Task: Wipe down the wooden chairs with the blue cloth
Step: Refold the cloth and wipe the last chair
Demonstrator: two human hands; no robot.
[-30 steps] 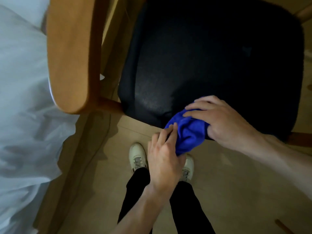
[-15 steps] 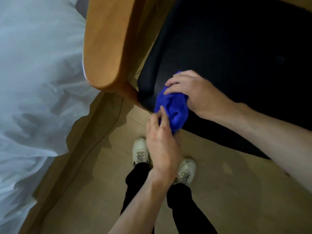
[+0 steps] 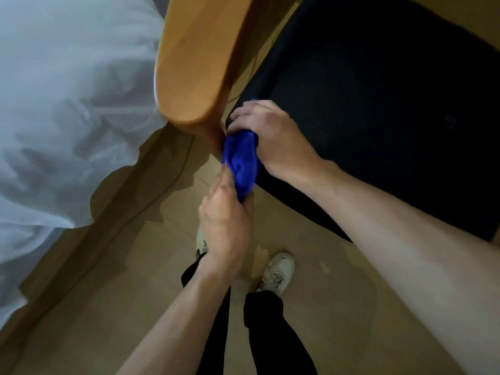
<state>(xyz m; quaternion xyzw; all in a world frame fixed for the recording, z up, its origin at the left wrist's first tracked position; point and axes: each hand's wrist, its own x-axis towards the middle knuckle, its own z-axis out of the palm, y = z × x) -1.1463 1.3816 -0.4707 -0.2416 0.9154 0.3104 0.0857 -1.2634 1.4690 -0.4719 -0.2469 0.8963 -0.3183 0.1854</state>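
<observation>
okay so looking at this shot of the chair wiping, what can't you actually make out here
Head view, the only one:
- Blue cloth: bunched between the left hand and right hand, so most of it is covered.
- Wooden armrest and black seat: both cut off by the top edge; the armrest's support is hidden.
- Left shoe: mostly behind the left hand.
- Seat surface: too dark for detail.

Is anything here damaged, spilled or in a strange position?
Nothing stands out. Both the left hand and right hand grip the bunched blue cloth at the chair's black seat corner, below the wooden armrest.
</observation>
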